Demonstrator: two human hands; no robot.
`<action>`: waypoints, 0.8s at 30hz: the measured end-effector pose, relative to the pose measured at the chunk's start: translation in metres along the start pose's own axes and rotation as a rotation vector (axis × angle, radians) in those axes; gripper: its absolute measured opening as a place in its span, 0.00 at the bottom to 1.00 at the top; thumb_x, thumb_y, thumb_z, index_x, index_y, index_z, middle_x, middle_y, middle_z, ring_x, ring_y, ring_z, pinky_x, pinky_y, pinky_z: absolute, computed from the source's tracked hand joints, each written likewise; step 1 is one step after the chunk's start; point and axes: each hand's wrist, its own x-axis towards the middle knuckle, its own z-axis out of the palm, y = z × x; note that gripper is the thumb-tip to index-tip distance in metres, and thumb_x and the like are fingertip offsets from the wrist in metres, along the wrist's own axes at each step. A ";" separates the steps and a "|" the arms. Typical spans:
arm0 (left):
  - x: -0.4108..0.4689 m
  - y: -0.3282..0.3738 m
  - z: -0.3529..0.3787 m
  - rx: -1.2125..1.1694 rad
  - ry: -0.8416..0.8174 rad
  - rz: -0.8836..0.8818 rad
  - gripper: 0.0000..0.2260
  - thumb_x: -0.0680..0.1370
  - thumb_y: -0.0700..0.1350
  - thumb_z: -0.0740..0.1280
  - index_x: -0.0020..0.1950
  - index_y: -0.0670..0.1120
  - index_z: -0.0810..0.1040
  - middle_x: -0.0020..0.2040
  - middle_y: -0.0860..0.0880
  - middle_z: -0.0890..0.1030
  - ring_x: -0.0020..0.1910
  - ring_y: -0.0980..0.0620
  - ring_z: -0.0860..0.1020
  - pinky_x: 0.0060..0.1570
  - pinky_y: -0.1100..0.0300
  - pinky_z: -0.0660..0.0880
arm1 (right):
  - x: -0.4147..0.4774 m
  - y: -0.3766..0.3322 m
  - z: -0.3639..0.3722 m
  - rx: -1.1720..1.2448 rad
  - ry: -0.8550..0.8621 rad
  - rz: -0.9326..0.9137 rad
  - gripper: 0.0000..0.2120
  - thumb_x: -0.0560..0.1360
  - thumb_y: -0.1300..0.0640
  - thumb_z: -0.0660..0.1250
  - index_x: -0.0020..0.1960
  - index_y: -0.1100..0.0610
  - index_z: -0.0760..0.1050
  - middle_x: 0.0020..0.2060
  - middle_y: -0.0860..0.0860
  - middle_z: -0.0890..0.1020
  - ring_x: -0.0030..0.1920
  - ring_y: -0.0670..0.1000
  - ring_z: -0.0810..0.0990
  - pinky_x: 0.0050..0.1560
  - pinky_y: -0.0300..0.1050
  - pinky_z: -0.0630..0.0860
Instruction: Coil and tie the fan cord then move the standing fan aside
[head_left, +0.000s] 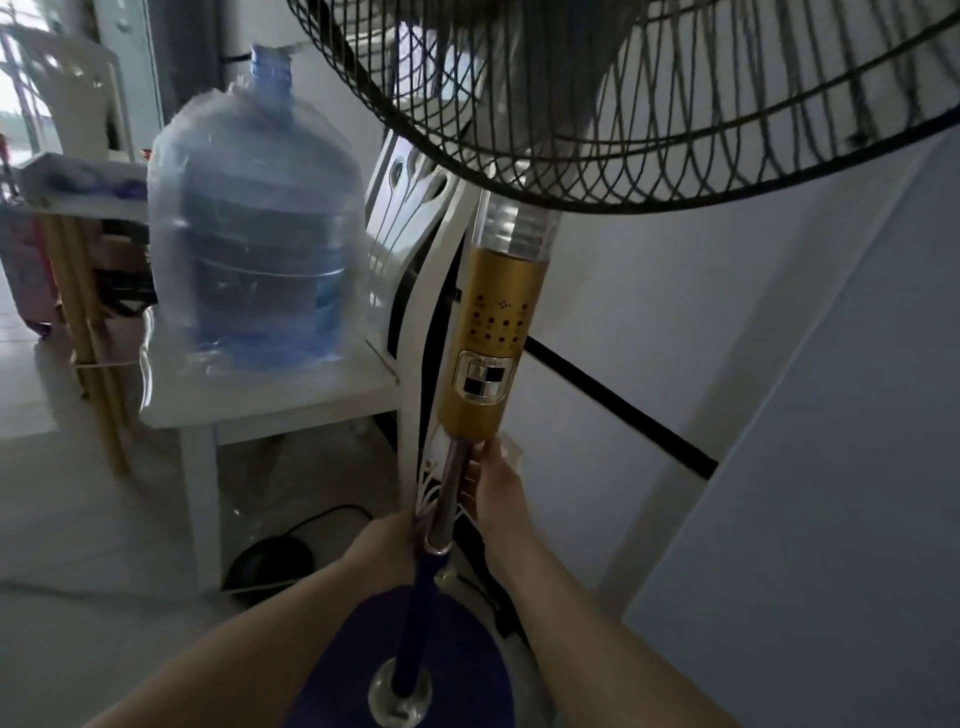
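Observation:
The standing fan fills the middle of the head view: a black wire grille at the top, a gold control column (491, 332), a chrome pole (451, 491) and a round purple base (415, 670). My left hand (387, 540) grips the pole low down, just above the blue sleeve. My right hand (488, 488) holds the pole higher up, right below the gold column. A thick black cord (618, 402) runs diagonally along the white wall behind the fan. Whether it is the fan's cord I cannot tell.
A large blue water bottle (254, 228) wrapped in plastic stands on a white plastic chair (270, 400) left of the fan. A black round object with a cable (272, 558) lies under the chair. A white wall and pale panel (831, 467) close in on the right.

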 end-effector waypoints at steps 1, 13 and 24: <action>0.000 0.004 -0.002 -0.029 0.007 -0.031 0.05 0.76 0.41 0.64 0.45 0.52 0.73 0.50 0.47 0.82 0.49 0.50 0.80 0.44 0.65 0.71 | 0.000 0.004 -0.001 -0.024 -0.007 -0.007 0.23 0.82 0.40 0.50 0.54 0.53 0.79 0.52 0.55 0.84 0.54 0.53 0.82 0.57 0.50 0.78; -0.056 0.067 -0.100 -0.070 -0.137 -0.078 0.35 0.78 0.50 0.61 0.78 0.52 0.45 0.75 0.46 0.64 0.68 0.45 0.71 0.63 0.55 0.69 | -0.055 -0.070 0.015 -0.110 0.029 0.267 0.17 0.83 0.52 0.53 0.59 0.59 0.76 0.53 0.59 0.83 0.52 0.58 0.82 0.57 0.56 0.79; -0.152 0.143 -0.215 -0.114 -0.118 -0.164 0.36 0.78 0.50 0.63 0.78 0.48 0.45 0.75 0.45 0.62 0.70 0.45 0.68 0.64 0.54 0.69 | -0.159 -0.205 0.040 -0.064 -0.030 0.359 0.11 0.83 0.50 0.56 0.57 0.54 0.73 0.49 0.53 0.80 0.45 0.51 0.79 0.48 0.49 0.79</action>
